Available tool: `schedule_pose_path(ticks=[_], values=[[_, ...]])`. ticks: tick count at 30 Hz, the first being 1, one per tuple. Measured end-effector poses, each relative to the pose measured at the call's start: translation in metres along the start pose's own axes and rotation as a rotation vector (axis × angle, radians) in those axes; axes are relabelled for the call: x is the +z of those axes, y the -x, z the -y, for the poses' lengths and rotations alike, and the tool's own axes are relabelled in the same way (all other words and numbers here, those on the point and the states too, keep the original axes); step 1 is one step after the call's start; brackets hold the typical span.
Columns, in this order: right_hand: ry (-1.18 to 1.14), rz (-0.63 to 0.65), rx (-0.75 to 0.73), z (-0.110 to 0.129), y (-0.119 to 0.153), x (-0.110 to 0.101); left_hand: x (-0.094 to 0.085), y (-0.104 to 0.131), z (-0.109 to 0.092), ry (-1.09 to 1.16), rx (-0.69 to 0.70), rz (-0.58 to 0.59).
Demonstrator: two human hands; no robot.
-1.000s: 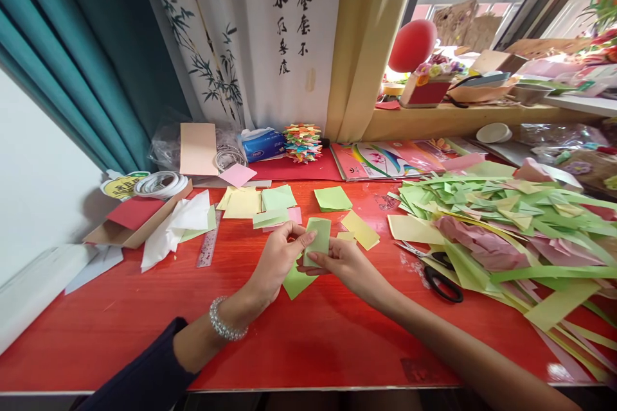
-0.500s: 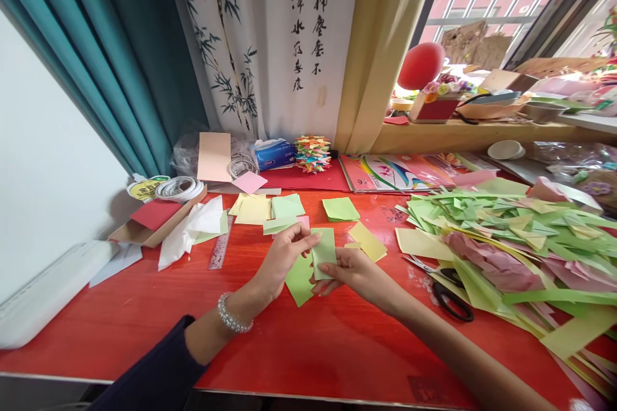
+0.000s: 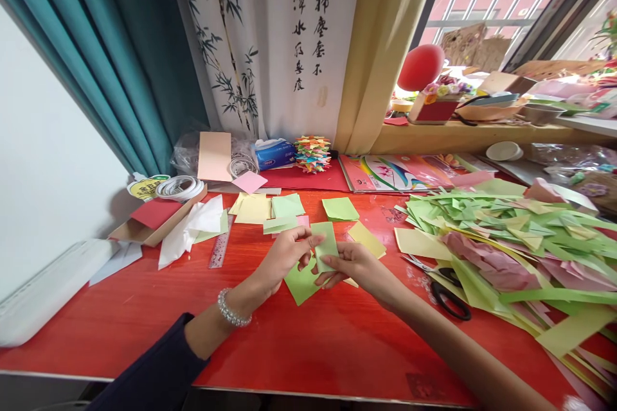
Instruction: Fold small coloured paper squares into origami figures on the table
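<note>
Between my two hands is a narrow folded rectangle of light green paper [image 3: 325,241], raised above the red table [image 3: 289,347]. My left hand [image 3: 288,253] pinches its left edge with thumb and fingers. On the lower right edge, my right hand [image 3: 351,263] grips it, thumb on the front. A brighter green sheet [image 3: 301,284] lies on the table beneath, partly hidden by the held paper and fingers. Behind the hands lie a green square stack [image 3: 340,209], a yellow sheet [image 3: 365,237], pale yellow squares [image 3: 254,210] and pale green squares [image 3: 288,205].
Black-handled scissors [image 3: 450,300] lie right of my right forearm, beside a large heap of green paper pieces [image 3: 501,218]. A clear ruler [image 3: 221,245], white tissue [image 3: 193,231] and cardboard tray [image 3: 130,233] are at left. A multicoloured paper ball [image 3: 312,154] stands behind.
The held green paper has risen slightly and tilted, its top leaning left. My right hand has shifted slightly up and right, and my left fingers have moved a little on the edge.
</note>
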State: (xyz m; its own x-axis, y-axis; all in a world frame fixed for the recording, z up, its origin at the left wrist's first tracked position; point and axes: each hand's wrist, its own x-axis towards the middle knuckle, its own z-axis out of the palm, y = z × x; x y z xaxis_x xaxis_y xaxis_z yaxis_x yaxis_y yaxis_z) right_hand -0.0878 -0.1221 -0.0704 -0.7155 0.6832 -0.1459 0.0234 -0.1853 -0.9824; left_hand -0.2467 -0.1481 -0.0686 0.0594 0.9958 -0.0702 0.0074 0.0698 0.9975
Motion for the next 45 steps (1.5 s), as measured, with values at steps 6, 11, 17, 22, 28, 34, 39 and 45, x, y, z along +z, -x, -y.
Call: schedule_pose_path(ticks=[6, 11, 17, 22, 28, 34, 39, 45], values=[[-0.029, -0.030, 0.020, -0.003, -0.001, 0.000, 0.001, -0.001, 0.005, -0.071, 0.033, -0.077], [-0.020, -0.044, 0.052, -0.001, 0.001, 0.004, 0.004, 0.000, 0.011, -0.031, 0.012, -0.103], [-0.023, -0.051, 0.019, -0.001, 0.001, 0.003, 0.004, 0.000, 0.009, -0.066, 0.037, -0.057], [-0.022, -0.046, 0.005, -0.005, -0.001, 0.000, 0.003, -0.001, 0.014, -0.185, 0.046, -0.054], [0.021, -0.045, 0.044, -0.004, -0.001, -0.002, 0.003, -0.001, 0.011, -0.177, 0.087, -0.085], [0.042, 0.004, 0.083, 0.000, 0.001, -0.005, 0.000, 0.001, 0.004, 0.016, 0.078, -0.125], [0.044, 0.027, 0.089, -0.005, 0.000, -0.007, -0.004, -0.001, 0.001, 0.039, 0.090, -0.100], [0.036, 0.027, 0.024, 0.000, 0.002, -0.004, -0.007, -0.004, 0.000, 0.056, 0.117, -0.103]])
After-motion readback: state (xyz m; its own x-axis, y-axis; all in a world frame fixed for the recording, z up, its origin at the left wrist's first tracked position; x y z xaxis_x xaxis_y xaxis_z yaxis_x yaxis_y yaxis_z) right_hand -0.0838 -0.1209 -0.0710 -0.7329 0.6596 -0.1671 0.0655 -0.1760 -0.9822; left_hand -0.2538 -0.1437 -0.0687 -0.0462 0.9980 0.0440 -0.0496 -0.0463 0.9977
